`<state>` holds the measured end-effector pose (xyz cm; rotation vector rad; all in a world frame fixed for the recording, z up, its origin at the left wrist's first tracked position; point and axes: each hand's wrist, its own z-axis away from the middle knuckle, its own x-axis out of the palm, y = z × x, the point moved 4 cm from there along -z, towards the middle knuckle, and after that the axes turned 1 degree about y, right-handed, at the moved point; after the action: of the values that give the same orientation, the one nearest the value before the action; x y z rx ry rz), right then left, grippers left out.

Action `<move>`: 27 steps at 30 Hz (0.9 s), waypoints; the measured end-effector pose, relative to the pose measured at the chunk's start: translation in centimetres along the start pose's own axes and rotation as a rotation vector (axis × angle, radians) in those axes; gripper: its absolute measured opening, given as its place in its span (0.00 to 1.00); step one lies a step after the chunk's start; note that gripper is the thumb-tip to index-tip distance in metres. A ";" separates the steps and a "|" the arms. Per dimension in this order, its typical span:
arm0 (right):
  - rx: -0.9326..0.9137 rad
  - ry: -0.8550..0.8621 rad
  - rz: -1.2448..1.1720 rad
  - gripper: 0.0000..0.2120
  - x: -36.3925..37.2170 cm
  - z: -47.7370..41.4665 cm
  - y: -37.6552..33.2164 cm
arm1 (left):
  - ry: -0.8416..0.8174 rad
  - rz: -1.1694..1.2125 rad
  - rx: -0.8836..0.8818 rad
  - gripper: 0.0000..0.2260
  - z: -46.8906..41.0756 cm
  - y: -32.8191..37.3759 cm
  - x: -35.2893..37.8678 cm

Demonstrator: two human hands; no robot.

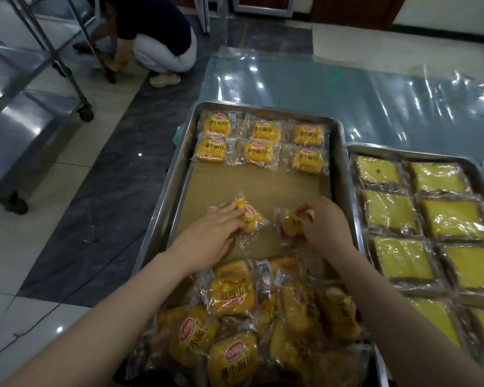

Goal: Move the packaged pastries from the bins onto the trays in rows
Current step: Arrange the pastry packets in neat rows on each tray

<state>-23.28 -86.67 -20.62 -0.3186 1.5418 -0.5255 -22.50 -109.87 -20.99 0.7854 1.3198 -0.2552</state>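
Observation:
A steel tray (173, 185) lined with brown paper lies on the floor in front of me. Two rows of three packaged yellow breads (260, 143) sit at its far end. My left hand (207, 236) grips one wrapped bread (249, 219) over the middle of the tray. My right hand (327, 227) pinches another wrapped bread (287, 224) just beside it. A heap of several more packaged breads (249, 325) fills the tray's near end, under my forearms.
A second tray (355, 149) at the right holds several wrapped yellow cake slices (428, 219). Clear plastic sheeting (347, 88) covers the floor beyond. A wheeled steel rack (39, 113) stands at the left. A crouching person (157, 37) is at the back left.

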 end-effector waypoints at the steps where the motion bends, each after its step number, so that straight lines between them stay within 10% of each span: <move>1: -0.031 -0.039 0.005 0.12 -0.1 0.4 0.6 | -0.030 -0.040 0.016 0.21 -0.6 -0.1 0.4; 14: -0.207 -0.143 0.144 0.10 1.8 -1.1 -2.2 | -0.009 -0.159 -0.388 0.34 -2.0 -6.3 1.2; 27: -0.230 -0.090 0.369 0.19 6.1 -4.6 -6.0 | 0.034 -0.136 -0.389 0.36 -3.3 -9.0 1.9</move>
<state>-28.83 -94.28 -22.91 -0.2214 1.5299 -0.0442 -29.79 -113.80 -26.21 0.3733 1.4016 -0.0870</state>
